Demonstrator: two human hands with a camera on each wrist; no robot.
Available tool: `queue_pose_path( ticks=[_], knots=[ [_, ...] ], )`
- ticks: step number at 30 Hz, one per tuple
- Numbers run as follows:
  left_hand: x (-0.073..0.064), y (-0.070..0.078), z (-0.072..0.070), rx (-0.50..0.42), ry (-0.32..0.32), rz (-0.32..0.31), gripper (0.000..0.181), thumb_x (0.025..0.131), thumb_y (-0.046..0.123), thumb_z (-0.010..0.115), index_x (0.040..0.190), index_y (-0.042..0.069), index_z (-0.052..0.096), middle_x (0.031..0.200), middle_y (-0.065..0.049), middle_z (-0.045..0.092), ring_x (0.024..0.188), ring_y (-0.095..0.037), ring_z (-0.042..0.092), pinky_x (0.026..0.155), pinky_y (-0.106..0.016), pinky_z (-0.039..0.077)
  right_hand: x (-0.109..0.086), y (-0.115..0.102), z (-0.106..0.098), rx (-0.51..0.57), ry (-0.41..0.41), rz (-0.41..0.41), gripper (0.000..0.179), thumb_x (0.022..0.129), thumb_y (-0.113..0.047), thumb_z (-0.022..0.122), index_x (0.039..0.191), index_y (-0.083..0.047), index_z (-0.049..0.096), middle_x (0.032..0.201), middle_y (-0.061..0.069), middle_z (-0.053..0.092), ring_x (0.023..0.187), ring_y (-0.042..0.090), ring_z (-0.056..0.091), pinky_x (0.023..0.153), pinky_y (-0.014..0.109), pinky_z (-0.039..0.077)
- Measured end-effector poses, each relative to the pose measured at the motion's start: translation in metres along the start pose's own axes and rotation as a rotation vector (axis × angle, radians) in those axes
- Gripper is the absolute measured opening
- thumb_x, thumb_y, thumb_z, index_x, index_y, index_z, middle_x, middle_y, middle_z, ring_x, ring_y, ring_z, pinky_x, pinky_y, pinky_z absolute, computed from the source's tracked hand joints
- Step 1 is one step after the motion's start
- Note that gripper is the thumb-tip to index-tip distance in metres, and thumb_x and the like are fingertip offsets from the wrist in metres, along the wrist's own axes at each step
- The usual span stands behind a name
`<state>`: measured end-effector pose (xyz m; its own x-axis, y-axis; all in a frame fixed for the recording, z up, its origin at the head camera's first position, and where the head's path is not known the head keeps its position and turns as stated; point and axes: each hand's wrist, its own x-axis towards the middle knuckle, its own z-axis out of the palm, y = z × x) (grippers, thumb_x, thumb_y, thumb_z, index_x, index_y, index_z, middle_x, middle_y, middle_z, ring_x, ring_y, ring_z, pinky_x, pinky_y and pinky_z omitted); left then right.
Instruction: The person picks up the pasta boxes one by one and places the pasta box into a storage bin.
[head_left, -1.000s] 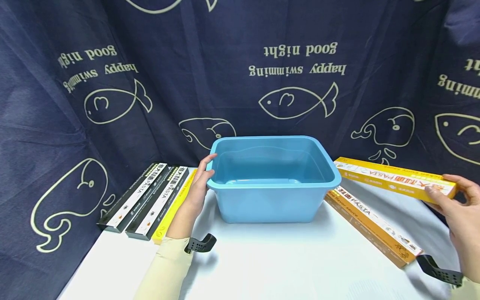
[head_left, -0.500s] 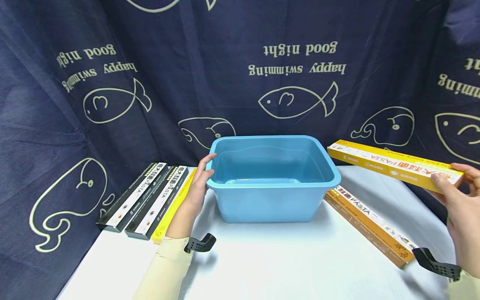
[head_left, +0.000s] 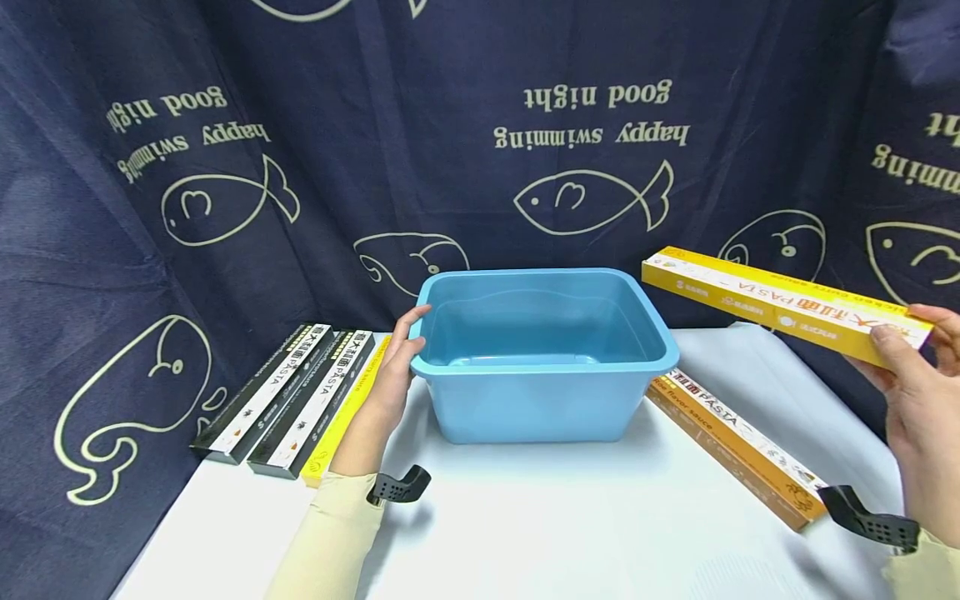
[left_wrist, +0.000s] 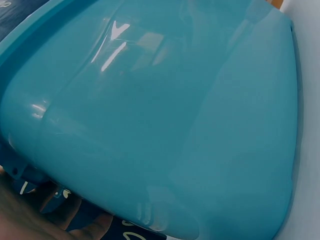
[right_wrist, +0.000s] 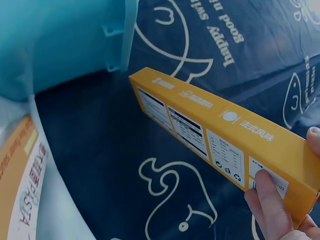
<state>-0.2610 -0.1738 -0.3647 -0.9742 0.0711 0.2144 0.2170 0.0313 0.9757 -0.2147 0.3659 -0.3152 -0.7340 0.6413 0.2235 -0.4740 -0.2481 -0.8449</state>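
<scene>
A yellow pasta box (head_left: 780, 302) is raised off the table at the right, its far end close to the blue tub's right rim. My right hand (head_left: 918, 392) grips its near end, thumb on one side; in the right wrist view, fingers (right_wrist: 272, 205) press the labelled face. In the middle of the table stands the blue plastic tub (head_left: 547, 404), with nothing visible inside. My left hand (head_left: 390, 375) holds the tub's left rim; in the left wrist view its fingers (left_wrist: 65, 210) are partly hidden at the rim. An orange pasta box (head_left: 738, 446) lies right of the tub.
Left of the tub lie two black pasta boxes (head_left: 266, 392) (head_left: 315, 404) and another yellow box (head_left: 351, 408), partly behind my left forearm. A dark blue curtain (head_left: 465, 125) with fish drawings hangs behind the white table (head_left: 540, 517).
My right hand has lifted the yellow pasta box higher, its far end rising most and shifting slightly left. The left hand and the tub stay in place.
</scene>
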Motion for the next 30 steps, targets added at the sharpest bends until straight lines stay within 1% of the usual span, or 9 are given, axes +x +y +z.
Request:
queue_pose_path(
  ticks=[7,12,17,21,26,30],
  knots=[
    [0.001,-0.001,0.000,-0.006,0.000,0.006,0.055,0.095,0.028,0.038,0.149,0.036,0.036,0.165,0.009,0.019,0.151,-0.022,0.020,0.121,-0.062,0.015,-0.006,-0.006,0.011,0.087,-0.049,-0.022,0.050,0.087,0.012,0.065,0.133,-0.006,0.060,0.127,-0.002,0.048,0.121,0.017,0.045,0.055,0.021,0.058],
    [0.001,-0.002,-0.001,-0.005,0.002,0.004,0.055,0.095,0.028,0.037,0.149,0.036,0.037,0.165,0.010,0.018,0.151,-0.022,0.019,0.120,-0.063,0.015,-0.010,-0.008,0.018,0.137,-0.138,-0.033,0.050,0.088,0.014,0.063,0.134,-0.003,0.058,0.128,0.000,0.047,0.122,0.018,0.043,0.058,0.024,0.059],
    [0.001,-0.002,-0.001,0.001,0.000,-0.009,0.055,0.095,0.028,0.036,0.149,0.037,0.036,0.166,0.010,0.018,0.151,-0.022,0.019,0.120,-0.063,0.015,-0.014,-0.010,0.025,0.137,-0.198,-0.044,0.048,0.089,0.014,0.062,0.134,-0.003,0.058,0.127,0.002,0.048,0.121,0.019,0.044,0.060,0.024,0.060],
    [0.001,-0.001,0.000,0.007,0.000,-0.008,0.055,0.095,0.029,0.037,0.149,0.037,0.036,0.166,0.010,0.018,0.151,-0.023,0.019,0.120,-0.063,0.015,-0.018,-0.013,0.031,0.133,-0.220,-0.038,0.049,0.088,0.013,0.064,0.133,-0.004,0.058,0.129,0.002,0.050,0.120,0.019,0.045,0.063,0.025,0.060],
    [0.001,0.000,0.000,0.006,0.004,-0.012,0.055,0.095,0.029,0.037,0.149,0.037,0.036,0.166,0.011,0.017,0.151,-0.023,0.019,0.120,-0.063,0.016,-0.023,-0.012,0.039,0.092,-0.231,-0.025,0.049,0.087,0.009,0.068,0.133,-0.005,0.059,0.127,0.002,0.052,0.118,0.018,0.049,0.067,0.023,0.060],
    [0.001,-0.001,0.000,0.005,0.005,-0.013,0.055,0.095,0.030,0.037,0.149,0.037,0.036,0.166,0.011,0.017,0.151,-0.023,0.019,0.120,-0.063,0.016,-0.027,-0.008,0.045,0.107,-0.260,-0.021,0.048,0.086,0.010,0.068,0.132,-0.003,0.059,0.125,0.004,0.054,0.115,0.019,0.052,0.068,0.024,0.060]
  ],
)
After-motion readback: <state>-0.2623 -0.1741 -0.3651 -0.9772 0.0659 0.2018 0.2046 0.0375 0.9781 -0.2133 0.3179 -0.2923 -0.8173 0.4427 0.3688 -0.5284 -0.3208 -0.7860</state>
